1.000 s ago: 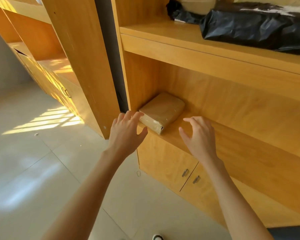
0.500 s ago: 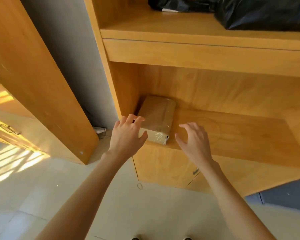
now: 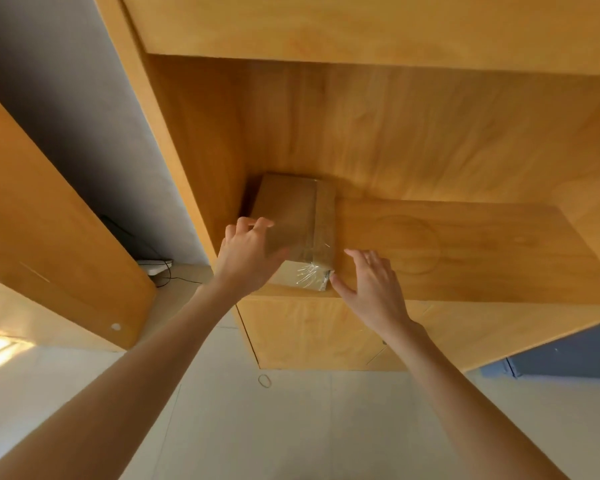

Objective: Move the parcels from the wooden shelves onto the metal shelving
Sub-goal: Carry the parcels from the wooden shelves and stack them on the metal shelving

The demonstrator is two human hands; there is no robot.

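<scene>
One taped cardboard parcel [image 3: 293, 223] was counted on the wooden shelf [image 3: 465, 251]. Two hands were seen, left hand [image 3: 246, 258] and right hand [image 3: 371, 289]. One rubber band [image 3: 264, 380], apparently, and one white device [image 3: 155, 266] were noted.

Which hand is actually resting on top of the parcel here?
The left hand: its fingers lie over the brown parcel's top near the left edge. The right hand only meets the near right corner with its thumb.
</scene>
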